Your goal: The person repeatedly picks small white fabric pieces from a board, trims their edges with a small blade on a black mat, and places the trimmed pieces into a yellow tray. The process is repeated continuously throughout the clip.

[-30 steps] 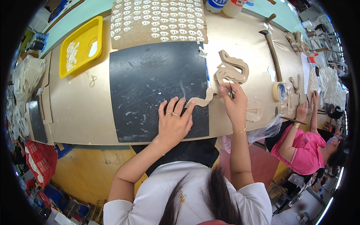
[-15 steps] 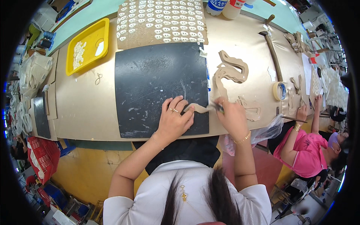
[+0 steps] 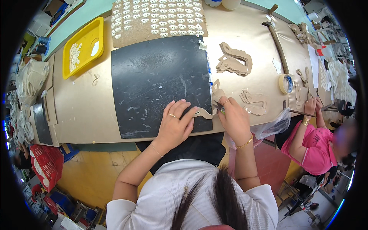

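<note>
My left hand [image 3: 174, 120] is over the lower right of the black mat [image 3: 153, 73]. Its fingers pinch the end of a curved beige strip [image 3: 207, 114], where a small white piece with dark holes shows. My right hand [image 3: 235, 119], just past the mat's right edge, is closed on small scissors [image 3: 219, 106] with a bit of green at the handle; the blades point up and left. Right-hand fingers also touch beige material with a rounded looped end [image 3: 217, 87] lying above them. Whether this is the same strip is hidden. A stack of beige cutouts [image 3: 234, 61] lies farther off.
More beige cutouts [image 3: 255, 102] lie right of my right hand. A brown board [image 3: 132, 28] bears rows of white pieces. A yellow tray [image 3: 100, 36] stands left; a hammer [image 3: 278, 46] and tape roll [image 3: 285, 83] lie right. A co-worker in pink [image 3: 312, 149] works at the right.
The looped beige end has come away from the stack and lies nearer my right hand. The scissors show more plainly, and the white piece on the strip is now visible. The whole view has shifted slightly.
</note>
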`<state>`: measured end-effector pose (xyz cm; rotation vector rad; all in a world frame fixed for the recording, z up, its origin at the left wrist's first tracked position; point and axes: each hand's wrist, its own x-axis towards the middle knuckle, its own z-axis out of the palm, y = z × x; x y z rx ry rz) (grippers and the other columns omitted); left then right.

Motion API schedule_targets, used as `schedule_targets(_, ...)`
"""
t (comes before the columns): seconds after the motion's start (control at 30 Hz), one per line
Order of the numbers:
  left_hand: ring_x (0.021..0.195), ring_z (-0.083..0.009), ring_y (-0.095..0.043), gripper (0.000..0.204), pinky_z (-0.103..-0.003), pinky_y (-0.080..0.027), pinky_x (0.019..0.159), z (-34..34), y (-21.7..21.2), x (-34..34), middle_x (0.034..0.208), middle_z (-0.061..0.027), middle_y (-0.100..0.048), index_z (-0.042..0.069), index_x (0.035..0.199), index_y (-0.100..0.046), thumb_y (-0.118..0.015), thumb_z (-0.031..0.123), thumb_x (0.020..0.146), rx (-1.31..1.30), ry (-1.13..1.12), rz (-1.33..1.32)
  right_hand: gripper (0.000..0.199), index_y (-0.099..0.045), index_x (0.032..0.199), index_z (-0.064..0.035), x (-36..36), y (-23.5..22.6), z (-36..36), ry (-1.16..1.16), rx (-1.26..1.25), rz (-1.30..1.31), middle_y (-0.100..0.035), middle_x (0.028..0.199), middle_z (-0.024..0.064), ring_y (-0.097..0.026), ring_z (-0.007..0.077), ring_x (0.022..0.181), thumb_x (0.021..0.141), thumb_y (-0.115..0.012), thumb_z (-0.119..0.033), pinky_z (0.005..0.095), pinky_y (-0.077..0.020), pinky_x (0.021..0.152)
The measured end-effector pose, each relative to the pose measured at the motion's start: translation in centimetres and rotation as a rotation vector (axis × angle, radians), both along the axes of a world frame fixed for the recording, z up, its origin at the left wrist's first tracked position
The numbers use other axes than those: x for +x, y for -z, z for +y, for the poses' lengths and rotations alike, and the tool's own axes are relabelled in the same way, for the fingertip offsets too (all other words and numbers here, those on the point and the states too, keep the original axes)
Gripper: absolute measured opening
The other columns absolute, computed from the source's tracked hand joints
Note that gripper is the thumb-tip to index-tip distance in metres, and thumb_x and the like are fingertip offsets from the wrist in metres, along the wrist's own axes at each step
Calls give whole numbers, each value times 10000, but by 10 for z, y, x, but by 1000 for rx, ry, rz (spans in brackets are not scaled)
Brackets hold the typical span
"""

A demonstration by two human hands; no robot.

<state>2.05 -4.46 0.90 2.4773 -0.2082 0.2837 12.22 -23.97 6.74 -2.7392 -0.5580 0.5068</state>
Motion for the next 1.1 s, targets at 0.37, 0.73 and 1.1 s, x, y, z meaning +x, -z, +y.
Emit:
schedule_targets(0.37, 1353, -320, -476, 439, -566, -332, 1119, -3, -6, -28, 1342, -131, -579, 77, 1273, -656, -718, 182, 851, 227, -61, 57, 573, -498, 1399, -96, 3, 43, -7, 349, 694, 114, -713, 1011, 119, -681, 227, 848, 889, -758, -132, 342, -509, 758)
schedule_targets(0.73, 1324, -310, -515, 399, -488, -335, 1111, 14, -3, -22, 1337, -108, -586, 87, 1272, -659, -691, 79, 874, -86, -127, 77, 501, -588, 1288, -14, -3, 70, -11, 419, 761, 80, -705, 1068, 180, -681, 259, 958, 858, -803, -155, 359, -520, 868)
schedule_targets(1.1, 1362, -317, -482, 405, -552, -331, 1115, 4, -14, -19, 1328, -127, -588, 90, 1181, -680, -716, 61, 779, 225, -51, 87, 269, -642, 1088, 28, 0, 54, -11, 230, 564, 56, -668, 990, 151, -639, 237, 845, 859, -741, -74, 326, -507, 785)
